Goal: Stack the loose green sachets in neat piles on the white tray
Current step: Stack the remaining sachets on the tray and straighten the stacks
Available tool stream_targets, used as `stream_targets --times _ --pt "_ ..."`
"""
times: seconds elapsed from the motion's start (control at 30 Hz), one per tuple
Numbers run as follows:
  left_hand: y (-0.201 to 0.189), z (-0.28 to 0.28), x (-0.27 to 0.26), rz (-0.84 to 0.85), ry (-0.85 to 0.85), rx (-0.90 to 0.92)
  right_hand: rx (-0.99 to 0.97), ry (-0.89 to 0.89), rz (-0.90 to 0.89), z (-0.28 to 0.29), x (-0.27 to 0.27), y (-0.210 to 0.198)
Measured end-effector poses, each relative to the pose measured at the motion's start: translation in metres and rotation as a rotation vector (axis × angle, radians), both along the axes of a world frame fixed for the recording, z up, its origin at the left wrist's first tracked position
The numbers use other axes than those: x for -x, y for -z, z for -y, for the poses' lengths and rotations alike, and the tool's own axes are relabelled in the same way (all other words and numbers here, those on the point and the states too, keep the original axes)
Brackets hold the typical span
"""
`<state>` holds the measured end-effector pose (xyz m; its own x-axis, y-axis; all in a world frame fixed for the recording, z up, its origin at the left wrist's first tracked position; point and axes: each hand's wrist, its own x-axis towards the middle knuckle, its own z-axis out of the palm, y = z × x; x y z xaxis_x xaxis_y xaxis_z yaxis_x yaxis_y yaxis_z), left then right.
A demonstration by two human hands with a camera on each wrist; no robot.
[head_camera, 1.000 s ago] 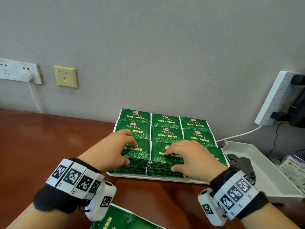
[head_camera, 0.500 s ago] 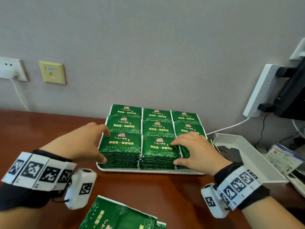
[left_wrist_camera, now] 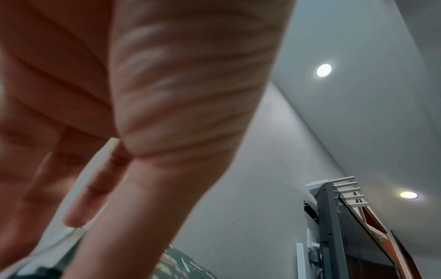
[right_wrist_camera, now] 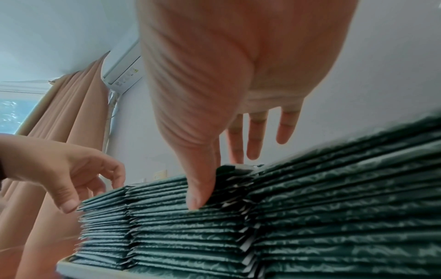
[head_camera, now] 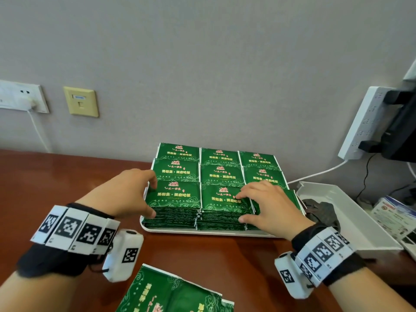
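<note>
Green sachets stand in a three-by-three grid of piles on the white tray. My left hand brackets the left edge of the front-left pile, with the thumb on its front corner and loosely curled fingertips on its far corner. My right hand is at the right side of the front-middle pile. Its thumb presses the pile's front face, and its straight fingers reach over the top. Neither hand holds a sachet. Loose sachets lie on the table near me.
A second white tray holding a dark crumpled thing stands right of the first. A white power strip with black plugs hangs on the wall at right. Wall sockets are at left. The table is brown wood.
My left hand slid off the top of the front-left pile to its left edge. My right hand shifted right along the front-middle pile. The view has moved.
</note>
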<state>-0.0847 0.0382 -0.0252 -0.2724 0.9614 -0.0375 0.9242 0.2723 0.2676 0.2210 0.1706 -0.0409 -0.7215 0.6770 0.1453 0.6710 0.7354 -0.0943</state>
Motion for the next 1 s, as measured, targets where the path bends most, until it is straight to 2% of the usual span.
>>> stream_targets --times 0.17,0.27,0.33,0.4,0.57,0.67,0.73,0.8,0.9,1.0 --pt "-0.016 0.014 -0.007 -0.039 0.035 0.005 -0.012 -0.067 -0.119 0.026 -0.001 0.002" --pt "-0.032 0.032 -0.023 -0.006 0.110 0.028 0.240 -0.128 -0.127 0.057 0.005 0.005" --pt "-0.035 0.041 -0.038 0.012 0.168 0.098 0.421 -0.156 -0.059 0.076 0.013 0.009" --pt "-0.028 0.046 -0.053 0.018 0.216 0.179 0.505 -0.169 0.043 0.091 0.022 0.015" --pt "0.015 0.053 -0.073 0.050 0.275 0.387 0.401 -0.172 0.338 0.119 0.046 0.029" --pt "0.037 0.063 -0.069 0.075 0.241 0.437 0.429 -0.177 0.416 0.123 0.059 0.033" --pt "0.044 0.070 -0.063 0.102 0.214 0.391 0.487 -0.178 0.385 0.122 0.062 0.034" --pt "0.049 0.076 -0.057 0.208 0.184 0.311 0.540 -0.169 0.294 0.119 0.058 0.036" --pt "0.056 0.083 -0.051 0.411 0.149 0.195 0.673 -0.158 0.086 0.111 0.042 0.043" --pt "0.061 0.085 -0.056 0.455 0.129 0.163 0.892 -0.072 -0.209 0.099 0.022 0.058"
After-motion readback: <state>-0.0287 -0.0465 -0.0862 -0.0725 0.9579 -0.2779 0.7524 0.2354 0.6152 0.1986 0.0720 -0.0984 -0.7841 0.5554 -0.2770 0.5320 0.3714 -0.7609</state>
